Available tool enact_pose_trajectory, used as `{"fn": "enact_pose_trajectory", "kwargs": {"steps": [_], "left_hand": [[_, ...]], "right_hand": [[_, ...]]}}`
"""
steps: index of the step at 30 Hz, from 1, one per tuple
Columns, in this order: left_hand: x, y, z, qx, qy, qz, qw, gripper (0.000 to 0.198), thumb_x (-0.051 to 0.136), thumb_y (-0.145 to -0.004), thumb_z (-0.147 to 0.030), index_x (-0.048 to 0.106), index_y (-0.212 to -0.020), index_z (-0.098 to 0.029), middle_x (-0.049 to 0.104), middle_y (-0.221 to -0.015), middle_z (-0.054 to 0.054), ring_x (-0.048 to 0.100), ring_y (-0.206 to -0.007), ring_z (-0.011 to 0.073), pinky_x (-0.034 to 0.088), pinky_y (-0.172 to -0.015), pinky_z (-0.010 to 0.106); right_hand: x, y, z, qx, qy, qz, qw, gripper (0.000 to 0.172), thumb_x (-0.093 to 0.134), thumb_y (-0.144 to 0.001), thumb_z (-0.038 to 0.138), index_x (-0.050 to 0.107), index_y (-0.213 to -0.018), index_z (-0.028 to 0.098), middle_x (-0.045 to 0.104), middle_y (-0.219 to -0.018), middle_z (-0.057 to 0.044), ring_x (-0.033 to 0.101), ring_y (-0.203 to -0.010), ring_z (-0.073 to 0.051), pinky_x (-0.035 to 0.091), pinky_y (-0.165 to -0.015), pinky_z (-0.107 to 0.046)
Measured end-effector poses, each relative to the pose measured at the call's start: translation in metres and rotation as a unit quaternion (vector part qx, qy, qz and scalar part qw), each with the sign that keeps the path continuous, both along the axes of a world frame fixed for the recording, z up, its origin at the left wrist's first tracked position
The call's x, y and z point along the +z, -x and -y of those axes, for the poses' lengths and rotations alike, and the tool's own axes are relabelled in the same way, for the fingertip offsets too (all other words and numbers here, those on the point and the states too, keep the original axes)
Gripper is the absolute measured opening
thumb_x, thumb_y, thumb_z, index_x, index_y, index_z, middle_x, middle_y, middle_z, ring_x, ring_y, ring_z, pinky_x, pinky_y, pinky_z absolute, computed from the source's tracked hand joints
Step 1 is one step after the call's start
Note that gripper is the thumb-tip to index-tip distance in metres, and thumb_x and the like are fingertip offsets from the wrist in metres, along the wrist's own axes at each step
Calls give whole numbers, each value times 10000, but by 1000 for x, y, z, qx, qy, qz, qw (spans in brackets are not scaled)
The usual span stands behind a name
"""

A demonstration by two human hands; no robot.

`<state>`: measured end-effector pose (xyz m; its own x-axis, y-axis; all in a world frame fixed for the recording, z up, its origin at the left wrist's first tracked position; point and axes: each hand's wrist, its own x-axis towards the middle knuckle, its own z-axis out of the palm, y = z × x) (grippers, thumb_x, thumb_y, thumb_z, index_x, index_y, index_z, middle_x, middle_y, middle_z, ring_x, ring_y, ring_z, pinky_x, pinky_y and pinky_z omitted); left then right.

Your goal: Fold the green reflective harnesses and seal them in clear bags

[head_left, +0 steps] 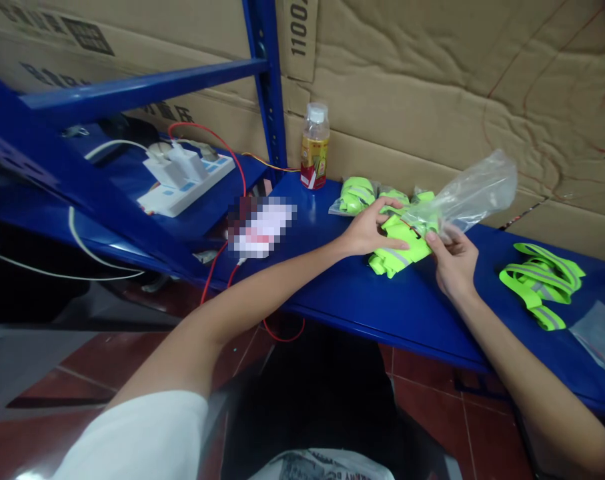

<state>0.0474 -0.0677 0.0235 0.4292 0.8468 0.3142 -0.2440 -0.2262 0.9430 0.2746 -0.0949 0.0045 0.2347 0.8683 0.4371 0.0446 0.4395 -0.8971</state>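
Observation:
My left hand (369, 230) is closed round a folded bundle of neon-yellow reflective strap (407, 240), thumb along its near side. A clear plastic bag (477, 190) lies against the bundle's right end and sticks up toward the cardboard. Fingers of my right hand (455, 260) pinch the bag near its mouth, beside the strap. Whether part of the strap is inside the bag I cannot tell. Just behind my hands sit several bagged strap bundles (357, 195). Farther right a loose reflective strap (542, 280) lies in loops.
On the blue shelf (342, 287) stand a drink bottle (315, 150) and a blurred-out object (262, 227) with a red cable. A power strip (187, 187) with plugs is left, behind a blue post. Flat plastic bags (602, 333) lie far right. Cardboard (407, 100) walls the back.

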Motion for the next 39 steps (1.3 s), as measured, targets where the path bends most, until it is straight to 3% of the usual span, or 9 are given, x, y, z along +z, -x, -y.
{"fn": "enact_pose_trajectory", "kwargs": {"steps": [3,6,9,14,22,26,29,34,39], "left_hand": [[4,-2,3,13,56,1,998,941,1055,-547,-193,632,-1386,-135,830,-1067,107,793,-929,225,632,-844,355],[5,-4,6,10,133,9,991,700,1065,-497,-167,783,-1135,-107,840,-1087,120,789,-927,208,647,-877,368],[4,-6,8,12,166,24,986,574,1074,-478,-166,819,-990,-118,849,-1029,95,784,-874,183,658,-865,359],[4,-9,9,22,172,47,984,574,1068,-554,-204,826,-1070,-131,855,-1048,95,800,-885,194,668,-854,359],[7,-12,12,58,165,89,981,609,1030,-662,-259,779,-1204,-135,837,-1200,131,810,-983,226,671,-895,359],[7,-12,12,99,136,84,982,660,1012,-686,-249,745,-1278,-130,831,-1222,136,809,-1039,249,673,-915,374],[8,-11,10,100,138,82,982,820,1034,-642,-225,694,-1385,-152,834,-1214,126,812,-1045,264,680,-903,389],[8,-8,9,50,103,74,991,762,1052,-604,-262,743,-1289,-134,827,-1255,143,809,-1094,279,679,-949,405],[2,-12,13,101,75,70,990,651,1043,-612,-319,773,-1171,-122,831,-1246,152,806,-1131,301,683,-975,434]], "right_hand": [[1,3,6,27,20,20,999,481,983,-787,488,833,-1194,282,868,-1138,-35,838,-955,-244,713,-838,-374],[4,9,12,46,33,38,998,500,980,-780,532,827,-1189,286,868,-1111,-25,833,-962,-244,712,-839,-366],[8,12,15,69,54,49,995,521,975,-774,564,820,-1185,284,861,-1152,-34,830,-1032,-265,717,-867,-380],[12,4,14,54,80,25,995,486,900,-847,621,828,-1199,294,864,-1128,-33,846,-956,-266,731,-748,-381],[19,8,23,97,35,87,991,656,940,-806,599,792,-1376,308,833,-1300,-32,815,-1156,-306,732,-950,-464],[23,11,24,84,36,70,993,638,995,-736,574,827,-1288,302,854,-1224,-26,831,-1088,-292,741,-933,-460],[24,7,22,62,51,44,996,493,952,-779,613,858,-1142,292,870,-1081,-19,846,-1008,-283,754,-882,-466],[23,4,21,68,103,-14,992,485,1003,-732,550,834,-1109,295,864,-944,6,852,-901,-266,765,-827,-466],[22,10,23,83,153,-62,983,485,1039,-685,508,786,-1016,261,854,-990,4,840,-896,-233,770,-835,-451]]}}
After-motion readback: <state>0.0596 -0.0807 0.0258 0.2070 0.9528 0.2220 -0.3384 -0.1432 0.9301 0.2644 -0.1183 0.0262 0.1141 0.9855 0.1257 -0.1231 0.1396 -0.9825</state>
